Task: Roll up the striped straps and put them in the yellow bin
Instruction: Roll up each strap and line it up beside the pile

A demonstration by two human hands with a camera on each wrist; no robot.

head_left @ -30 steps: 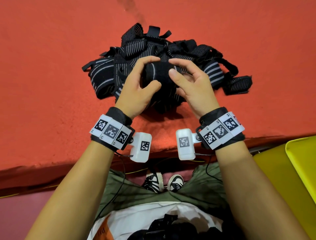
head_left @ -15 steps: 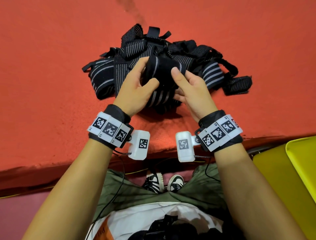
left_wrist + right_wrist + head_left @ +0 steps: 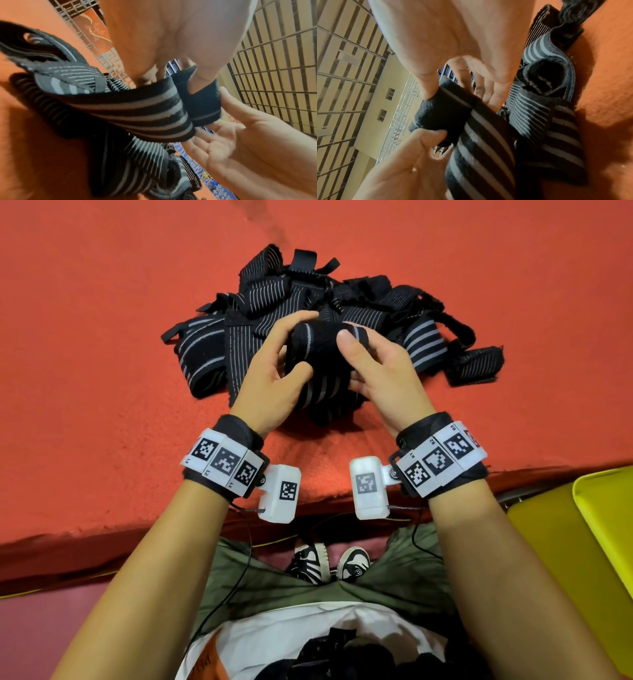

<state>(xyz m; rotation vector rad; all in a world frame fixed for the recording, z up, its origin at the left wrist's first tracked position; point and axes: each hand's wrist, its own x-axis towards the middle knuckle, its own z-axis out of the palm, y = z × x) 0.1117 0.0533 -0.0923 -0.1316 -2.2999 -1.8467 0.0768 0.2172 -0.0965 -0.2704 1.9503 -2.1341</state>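
Bin position: I see the yellow bin at the near right, below the edge of the red table. Farther in, my left hand and right hand meet over the table. Left hand: thumb and fingers curled around the striped strap, pinching its rolled black end. Right hand: thumb pressed on the same roll, fingers curled beneath it. Strap tail: hangs from the roll toward the table. Farthest: the pile of loose straps on the table, directly behind both hands.
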